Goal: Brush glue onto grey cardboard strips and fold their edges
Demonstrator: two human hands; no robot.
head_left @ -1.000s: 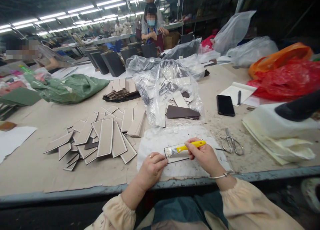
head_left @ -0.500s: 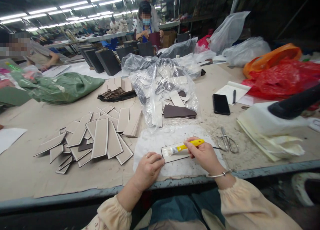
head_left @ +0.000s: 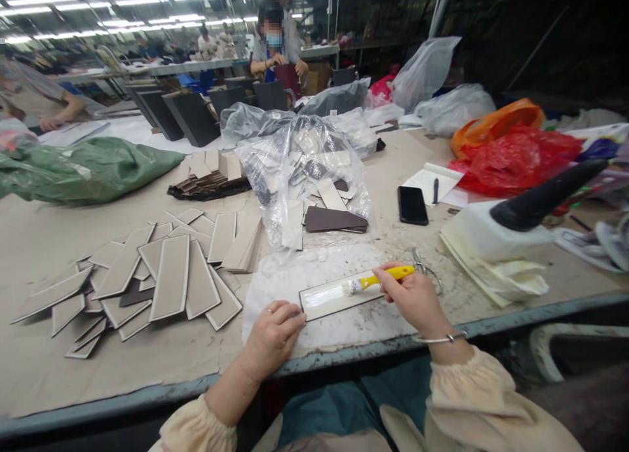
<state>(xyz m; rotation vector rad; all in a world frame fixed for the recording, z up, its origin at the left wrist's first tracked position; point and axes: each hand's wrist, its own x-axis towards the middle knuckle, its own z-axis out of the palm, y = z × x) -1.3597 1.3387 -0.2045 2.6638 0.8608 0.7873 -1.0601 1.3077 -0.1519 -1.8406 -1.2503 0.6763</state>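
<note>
My right hand [head_left: 411,300] is closed around the yellow handle of a paintbrush [head_left: 371,281]. The white bristles rest on a narrow pale panel [head_left: 339,296] with a dark edge, where a wet, shiny streak shows to the left of the brush. At the panel's left end, the fingers of my left hand [head_left: 276,334] are closed on its corner. Under the panel lies a crumpled white sheet [head_left: 265,278]. To the left is a loose heap of beige panels [head_left: 170,278] with pale borders. Scissors [head_left: 427,268] lie beyond my right hand, partly hidden by it.
A clear plastic bag [head_left: 280,196] of panels lies ahead, beside stacked beige pieces [head_left: 211,170]. A phone [head_left: 413,205], a pen [head_left: 435,190] and a white container [head_left: 491,242] are on the right. Green [head_left: 88,170] and red [head_left: 521,154] bags lie farther out. A co-worker [head_left: 275,52] stands across the table.
The brush has slid rightward along the panel with my right hand, leaving a longer shiny streak. My left hand keeps its hold on the corner. The whole view has shifted somewhat.
</note>
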